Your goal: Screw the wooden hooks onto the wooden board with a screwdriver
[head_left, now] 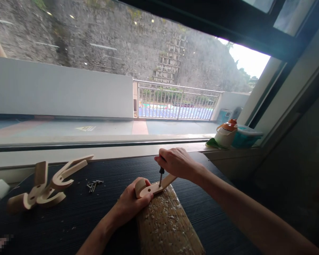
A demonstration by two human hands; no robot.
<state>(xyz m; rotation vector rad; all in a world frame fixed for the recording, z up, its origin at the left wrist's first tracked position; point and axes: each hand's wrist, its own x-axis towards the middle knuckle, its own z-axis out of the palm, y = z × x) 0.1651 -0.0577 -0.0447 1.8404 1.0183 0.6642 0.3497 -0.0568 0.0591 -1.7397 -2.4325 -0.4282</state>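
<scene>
My right hand (176, 161) is wrapped round the dark handle of a screwdriver (161, 176), held upright. Its shaft points down into a hole in a curved wooden hook (155, 188), where the tip meets the wood. The fingers and thumb of my left hand (134, 198) clasp the hook's near left end. Another round hole shows in the hook, left of the screwdriver. Beneath the hook lies a thick wooden block (170, 219), its top pitted with many small holes and wrapped in something shiny.
Several similar wooden hooks (39, 186) lie piled on the black table (95, 219) at left. Beside them is a small heap of screws (93, 185). On the windowsill stand a bottle with an orange cap (226, 134) and a teal container (246, 136).
</scene>
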